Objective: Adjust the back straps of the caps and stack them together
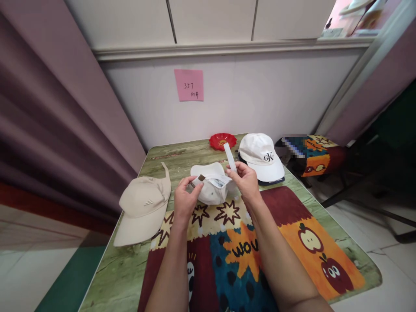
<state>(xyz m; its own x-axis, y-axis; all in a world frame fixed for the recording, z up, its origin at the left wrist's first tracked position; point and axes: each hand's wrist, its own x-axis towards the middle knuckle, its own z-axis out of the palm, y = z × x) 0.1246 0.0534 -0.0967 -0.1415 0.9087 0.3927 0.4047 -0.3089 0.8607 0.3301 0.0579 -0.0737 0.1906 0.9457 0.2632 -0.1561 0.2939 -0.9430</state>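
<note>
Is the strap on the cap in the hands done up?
Undone: the strap sticks up from the right hand, apart from the brown tab at the left hand.

Soft, even indoor light, deep shadow in curtain folds [48,112], stretched edges, pixelated patch [295,146] at right

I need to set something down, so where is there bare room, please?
Bare green wood-grain tabletop shows before the beige fabric cap, left of the patterned mat, and behind that cap, left of the red scalloped dish. It's crowded where left hand and right hand hold the pale fabric cap beside the white logo-printed cap.
</note>
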